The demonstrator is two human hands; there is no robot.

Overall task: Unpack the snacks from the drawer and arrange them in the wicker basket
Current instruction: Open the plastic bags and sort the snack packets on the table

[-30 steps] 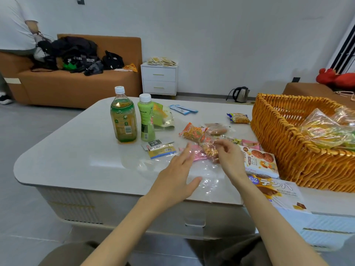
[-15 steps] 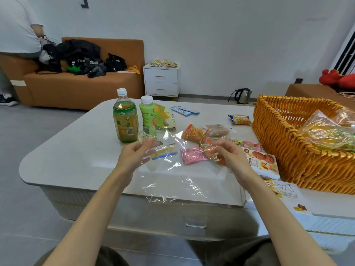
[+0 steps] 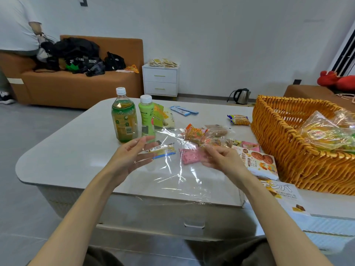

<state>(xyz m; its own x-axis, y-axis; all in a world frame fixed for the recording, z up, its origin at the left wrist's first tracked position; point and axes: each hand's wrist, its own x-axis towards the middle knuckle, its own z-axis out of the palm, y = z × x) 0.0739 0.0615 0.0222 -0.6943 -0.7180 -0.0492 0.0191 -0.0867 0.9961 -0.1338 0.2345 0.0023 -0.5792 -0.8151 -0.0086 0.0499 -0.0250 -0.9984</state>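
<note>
My left hand [image 3: 134, 156] and my right hand [image 3: 221, 158] hold a clear plastic bag [image 3: 172, 173] stretched between them just above the white table [image 3: 67, 150]. The right hand pinches its right edge. The left hand's fingers lie loosely at its left edge. A pink snack packet [image 3: 192, 157] shows through the film near my right fingers. Orange [image 3: 196, 133] and brown [image 3: 217, 129] packets, a yellow-blue packet [image 3: 165, 150] and a cookie box [image 3: 257, 160] lie on the table. The wicker basket [image 3: 278, 146] at the right holds clear-wrapped snacks [image 3: 326, 135].
Two green bottles [image 3: 124, 120] [image 3: 147, 120] stand upright just beyond my left hand. A noodle packet [image 3: 239, 120] and blue sachets [image 3: 184, 110] lie farther back. Another snack box [image 3: 284, 194] sits at the table's near right. A drawer handle [image 3: 194, 224] is below the edge.
My left hand left the flat film, moved left and took up its edge. The bag has risen off the table between both hands. My right hand stayed in place.
</note>
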